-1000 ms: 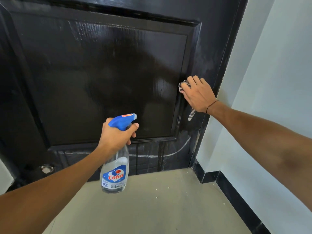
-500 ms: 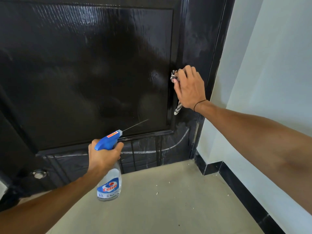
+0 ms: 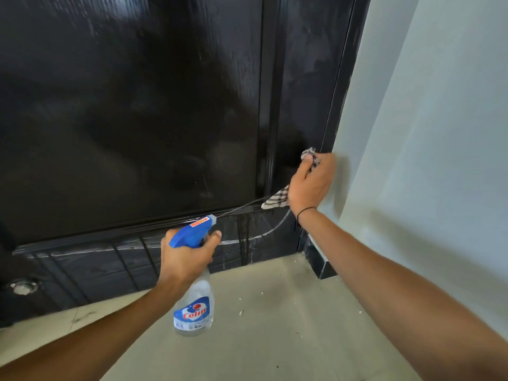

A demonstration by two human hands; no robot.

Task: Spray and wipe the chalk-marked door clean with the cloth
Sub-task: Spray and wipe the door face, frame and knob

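My left hand wraps its fingers around the neck of the spray bottle, nozzle aimed at the low right part of the black door, where chalk lines remain. My right hand bunches the checked cloth in curled fingers against that corner, ready to wipe the wet patch.

Both arms reach forward; the left hand grips low with curled fingers, the right hand pinches higher up.
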